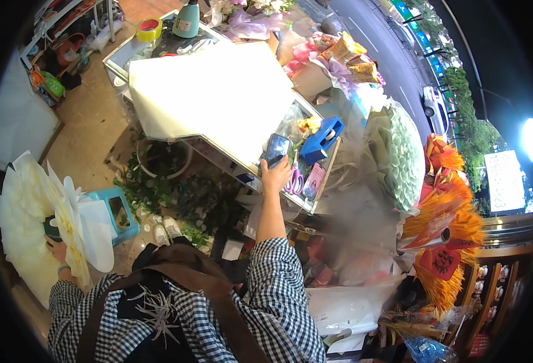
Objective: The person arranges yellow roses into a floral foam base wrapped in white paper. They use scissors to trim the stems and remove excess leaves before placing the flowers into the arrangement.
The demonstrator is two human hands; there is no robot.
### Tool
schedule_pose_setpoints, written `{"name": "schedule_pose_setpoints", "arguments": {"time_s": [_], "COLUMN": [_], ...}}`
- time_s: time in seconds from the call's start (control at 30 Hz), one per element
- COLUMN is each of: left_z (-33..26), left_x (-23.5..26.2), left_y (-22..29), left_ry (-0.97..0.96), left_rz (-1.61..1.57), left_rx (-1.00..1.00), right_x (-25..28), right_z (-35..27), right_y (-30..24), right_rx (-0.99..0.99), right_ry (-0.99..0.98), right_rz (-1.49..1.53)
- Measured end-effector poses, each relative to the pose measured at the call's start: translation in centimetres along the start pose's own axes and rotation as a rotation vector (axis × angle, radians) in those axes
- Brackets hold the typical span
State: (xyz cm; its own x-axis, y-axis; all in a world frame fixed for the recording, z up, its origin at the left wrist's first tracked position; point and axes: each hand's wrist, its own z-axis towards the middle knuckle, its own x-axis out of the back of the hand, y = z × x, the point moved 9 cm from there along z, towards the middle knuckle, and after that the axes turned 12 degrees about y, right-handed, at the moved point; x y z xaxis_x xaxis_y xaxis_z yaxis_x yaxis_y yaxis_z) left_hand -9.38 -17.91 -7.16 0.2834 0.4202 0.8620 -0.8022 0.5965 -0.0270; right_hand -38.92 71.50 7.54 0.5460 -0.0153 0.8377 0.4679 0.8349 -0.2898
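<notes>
My right hand (pixel 275 175) reaches over the near right corner of the table, its fingers closed on the lower end of a dark smartphone (pixel 277 147). Pink-handled scissors (pixel 295 179) lie beside that hand. A second phone with a pink screen (pixel 315 179) rests near the table edge. A blue tape dispenser (pixel 323 140) stands just beyond. At the far left, my left hand (pixel 57 249) grips a large bundle of cream wrapping paper (pixel 27 221), next to a small dark green item (pixel 51 227). Its fingertips are partly hidden by the paper.
White paper sheets (pixel 209 91) cover the table. A spray bottle (pixel 186 21) and yellow tape roll (pixel 149 29) stand at its back. A blue stool (pixel 114 212) is left of me; leaves (pixel 176 196) litter the floor. Wrapped green bouquet (pixel 396 160) and orange bundles (pixel 445 224) crowd the right.
</notes>
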Motion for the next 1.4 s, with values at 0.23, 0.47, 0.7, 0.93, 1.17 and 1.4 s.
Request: {"name": "schedule_pose_setpoints", "arguments": {"time_s": [0.23,0.47,0.7,0.93,1.17,1.4], "left_z": [0.0,0.8,-2.6,-1.7,1.7,-14.4], "left_x": [3.5,0.5,-0.3,6.2,26.6,36.4], "left_y": [2.1,-0.9,-1.4,4.1,24.3,58.1], "left_ry": [-0.104,-0.303,-0.514,-0.477,0.258,-0.536], "left_rz": [-0.105,-0.147,-0.457,-1.025,-0.729,-1.287], "left_rx": [0.106,0.082,0.225,0.613,0.160,-0.449], "right_x": [0.0,1.4,0.5,-6.5,-6.4,2.3], "right_z": [0.2,5.0,19.9,23.0,23.4,22.0], "right_y": [2.4,4.3,4.3,3.2,2.0,2.0], "right_rx": [-0.168,-0.054,0.304,0.427,0.475,-0.256], "right_ry": [-0.017,0.080,-0.078,-0.384,-0.429,-0.620], "right_rz": [-0.089,0.011,-0.101,-0.268,-0.240,1.308]}}
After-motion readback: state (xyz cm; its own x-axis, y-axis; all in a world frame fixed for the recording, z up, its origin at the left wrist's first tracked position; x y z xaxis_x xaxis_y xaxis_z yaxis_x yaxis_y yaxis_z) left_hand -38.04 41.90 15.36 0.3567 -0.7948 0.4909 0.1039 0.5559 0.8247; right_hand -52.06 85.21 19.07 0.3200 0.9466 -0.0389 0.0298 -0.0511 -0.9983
